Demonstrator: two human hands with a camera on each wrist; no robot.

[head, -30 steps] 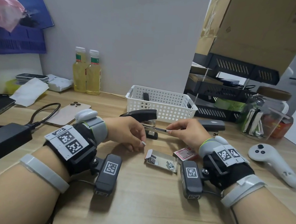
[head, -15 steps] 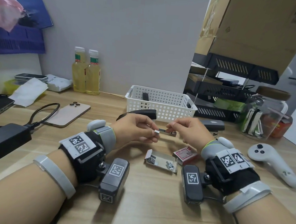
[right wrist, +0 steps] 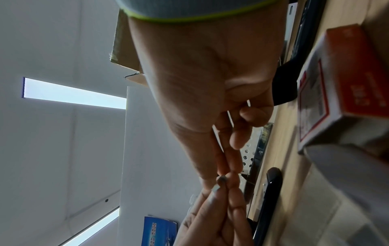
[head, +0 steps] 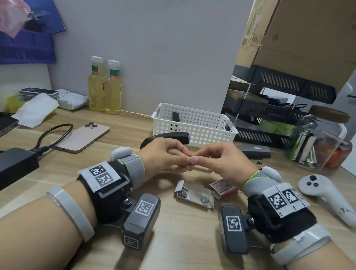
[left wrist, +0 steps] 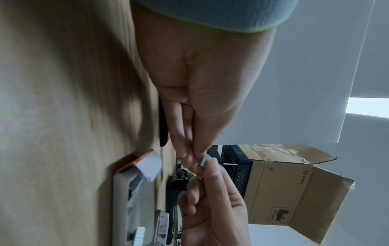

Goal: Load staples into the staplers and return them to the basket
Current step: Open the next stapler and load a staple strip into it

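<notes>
my left hand (head: 163, 154) and right hand (head: 223, 158) met fingertip to fingertip just above the desk (head: 176, 249). both pinched one short staple strip (left wrist: 205, 160) between thumb and forefinger, left from 9 o'clock, right from 3. the other fingers were curled in loosely. from the head cam the strip was nearly hidden; the wrist cams showed it as a small grey bar betw the tips.

my guess on handling: v light, stiff along its length but only glued together, so it'd prob snap if bent or squeezed hard. smooth metal, easy to drop. best held by the flat sides near the middle, legs down, not by the ends.

the open stapler (head: 168, 137) sat just behind my hands at 12 o'clock, black top arm up, most of it hidden by my knuckles. a 2nd, closed stapler (head: 253, 151) lay at 2 o'clock. the white basket (head: 194, 127) stood beyond at 12, w/ something dark inside, couldn't tell what. at 6 o'clock, near my wrists, lay the opened staple box (head: 194, 195) and a red box (head: 223, 186) touching it.

desk was pale wood, flat, so a dropped strip would prob slide. phone (head: 83, 136) and black power brick (head: 6, 166) at 9–10 o'clock, two bottles (head: 105, 86) at 11 by the grey wall, jar (head: 320, 139) and white controller (head: 327, 198) at 2–3.
</notes>
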